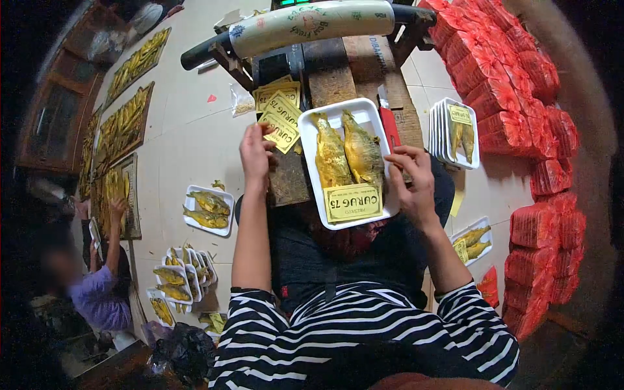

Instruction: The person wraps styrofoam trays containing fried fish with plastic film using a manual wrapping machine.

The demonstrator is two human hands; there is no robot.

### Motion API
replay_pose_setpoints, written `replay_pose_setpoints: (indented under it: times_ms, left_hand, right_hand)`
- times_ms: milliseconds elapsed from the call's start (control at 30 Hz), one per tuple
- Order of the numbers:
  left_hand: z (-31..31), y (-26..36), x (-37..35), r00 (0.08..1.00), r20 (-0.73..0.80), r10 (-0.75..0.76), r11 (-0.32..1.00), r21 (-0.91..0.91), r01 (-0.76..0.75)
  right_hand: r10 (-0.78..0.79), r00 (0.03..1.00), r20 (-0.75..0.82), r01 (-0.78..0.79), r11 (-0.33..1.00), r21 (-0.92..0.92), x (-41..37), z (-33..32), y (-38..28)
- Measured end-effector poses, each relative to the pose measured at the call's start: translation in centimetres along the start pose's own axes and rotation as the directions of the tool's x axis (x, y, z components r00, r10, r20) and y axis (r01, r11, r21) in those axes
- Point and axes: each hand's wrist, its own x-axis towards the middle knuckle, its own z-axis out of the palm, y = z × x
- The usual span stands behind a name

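Observation:
A white foam tray (313, 188) lies on the wooden bench in front of me, tilted a little. Two yellow fish (344, 149) rest in it side by side, with a yellow printed label (353, 202) across their lower ends. My right hand (413, 185) is at the tray's right edge, its fingers bent and apart, and nothing shows in its grasp. To the left, my left hand (257, 155) is beside a fanned pile of yellow labels (281, 120); its fingers are curled near the labels' edge, and whether they pinch one is unclear.
A roll of film (312, 29) spans the bench's far end. A red-handled knife (389, 127) lies right of the tray. Stacked fish trays (437, 133) and red-wrapped bundles (533, 130) stand at right. More filled trays (224, 227) are at left, where another person (101, 296) reaches over fish racks.

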Motion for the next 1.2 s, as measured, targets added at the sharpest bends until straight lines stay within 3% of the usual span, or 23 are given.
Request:
replay_pose_setpoints:
  times_ms: [67,167,267,367,400,433,467,500,533,600,667,733,800,867,900,1000,1067,1133,1200]
  left_hand:
    - [0.2,0.2,1.0,1.000,-0.013,0.028,0.999,0.037,-0.027]
    - [2.6,2.1,1.5,0.948,0.195,0.252,0.918,0.262,-0.298]
    - [5.3,3.4,2.6,0.781,0.398,0.481,0.689,0.380,-0.618]
    - [6.6,3.3,4.3,0.825,0.290,0.484,0.754,0.340,-0.562]
    - [6.3,3.9,5.2,0.887,0.219,0.407,0.860,0.236,-0.453]
    - [5.9,3.7,6.2,0.924,-0.016,0.382,0.924,-0.008,-0.382]
    - [4.2,3.0,7.8,0.948,-0.105,0.299,0.935,-0.168,-0.313]
    - [3.4,4.6,8.0,0.973,-0.208,0.104,0.940,-0.300,-0.164]
    - [2.5,3.5,9.4,0.977,-0.211,0.036,0.920,-0.375,-0.115]
    - [1.8,1.2,12.8,0.994,-0.082,-0.070,0.940,-0.339,0.039]
    - [3.6,1.9,14.1,0.991,-0.062,-0.116,0.843,-0.533,0.065]
    - [4.6,2.3,16.2,0.989,-0.010,-0.149,0.848,-0.515,0.123]
    - [5.6,1.7,18.7,0.985,0.040,-0.166,0.816,-0.556,0.160]
    - [5.8,1.2,19.8,0.995,-0.056,-0.080,0.890,-0.454,0.045]
    - [5.7,0.9,19.5,0.995,-0.097,-0.035,0.919,-0.393,-0.006]
    - [5.5,1.5,18.0,0.958,-0.270,-0.098,0.988,0.087,0.125]
    - [6.4,3.2,15.2,0.971,-0.209,0.112,0.988,-0.082,-0.132]
    - [6.6,3.2,15.1,0.983,-0.124,0.135,0.876,-0.448,-0.177]
    - [6.4,4.5,14.3,0.984,-0.044,0.173,0.856,-0.488,-0.172]
  right_hand:
    - [0.042,0.999,-0.009,-0.042,0.999,0.030,0.3,-0.6,1.0]
    - [0.114,0.993,-0.012,-0.113,0.988,0.105,0.7,-0.8,1.7]
    - [0.112,0.994,0.003,-0.111,0.987,0.112,0.9,-0.5,1.8]
    - [0.187,0.982,0.036,-0.190,0.964,0.186,0.8,-0.3,2.0]
    - [0.213,0.976,0.039,-0.217,0.952,0.215,0.9,-0.4,2.2]
    - [0.241,0.970,0.039,-0.243,0.938,0.246,1.0,-0.5,2.5]
    - [0.183,0.983,0.020,-0.183,0.958,0.222,1.8,-0.9,3.1]
    - [0.286,0.957,0.058,-0.290,0.912,0.289,2.7,-1.4,4.0]
    - [0.378,0.920,0.101,-0.389,0.851,0.353,4.0,-1.6,4.9]
    - [0.197,0.980,-0.015,-0.167,0.869,0.465,9.0,-0.2,6.6]
    - [0.272,0.961,-0.046,-0.169,0.714,0.679,14.2,2.5,8.9]
    - [0.423,0.906,-0.024,-0.234,0.547,0.804,19.6,6.1,12.8]
    - [0.446,0.895,0.010,-0.342,0.671,0.658,23.6,7.9,14.4]
    - [0.440,0.898,-0.008,-0.313,0.651,0.691,26.0,10.2,15.8]
    - [0.420,0.906,-0.041,-0.324,0.756,0.569,27.1,11.2,16.6]
    - [0.358,0.930,0.087,-0.368,0.890,0.268,27.0,10.8,15.6]
    - [0.390,0.918,0.074,-0.359,0.734,0.577,27.6,11.7,16.4]
    - [0.427,0.901,0.071,-0.299,0.497,0.815,28.1,12.4,17.1]
    - [0.459,0.886,0.070,-0.186,0.211,0.960,27.9,12.3,17.6]
